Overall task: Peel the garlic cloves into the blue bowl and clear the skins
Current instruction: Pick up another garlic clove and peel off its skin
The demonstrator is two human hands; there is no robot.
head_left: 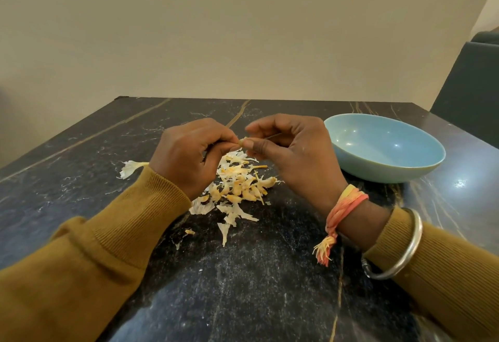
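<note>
While our left hand (186, 158) and right hand (291, 152) pinch the small pale garlic clove (242, 141) between them, we should strip its skin over the heap of papery skins (237, 187) beneath, then drop it into the shallow light-blue bowl (391, 172) beside our right hand

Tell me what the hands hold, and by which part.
A garlic clove: the left hand pinches one end, the right hand the other.
</note>
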